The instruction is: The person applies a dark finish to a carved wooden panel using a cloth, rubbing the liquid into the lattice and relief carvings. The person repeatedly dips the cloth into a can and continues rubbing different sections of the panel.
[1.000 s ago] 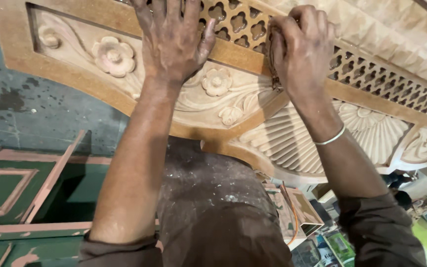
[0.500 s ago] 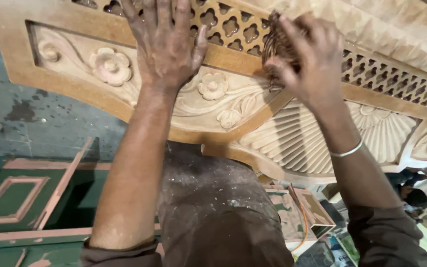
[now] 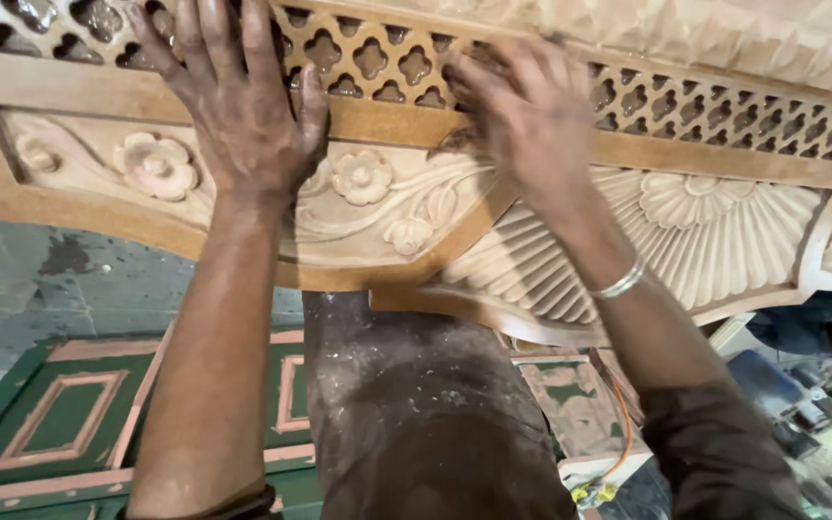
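A large carved wooden panel (image 3: 387,202) with flowers, a fan of ribs and a pierced lattice strip (image 3: 377,58) fills the upper view. My left hand (image 3: 243,116) lies flat on it with fingers spread, palm over the plain band between lattice and flower carving. My right hand (image 3: 532,125) is bent over the same band further right, fingers pressing a small dark brown piece of sandpaper (image 3: 456,140) against the edge of the lattice. Most of that piece is hidden under the fingers. A metal bangle (image 3: 620,282) sits on the right wrist.
My dusty trouser leg (image 3: 416,404) stands under the panel. Green framed door panels (image 3: 60,424) lie on the grey floor at lower left. An orange cable (image 3: 618,433) and a heap of tools (image 3: 820,395) are at lower right.
My right hand slid left along the band and lattice with the sandpaper. The left hand stayed flat on the panel, and the view moved closer.
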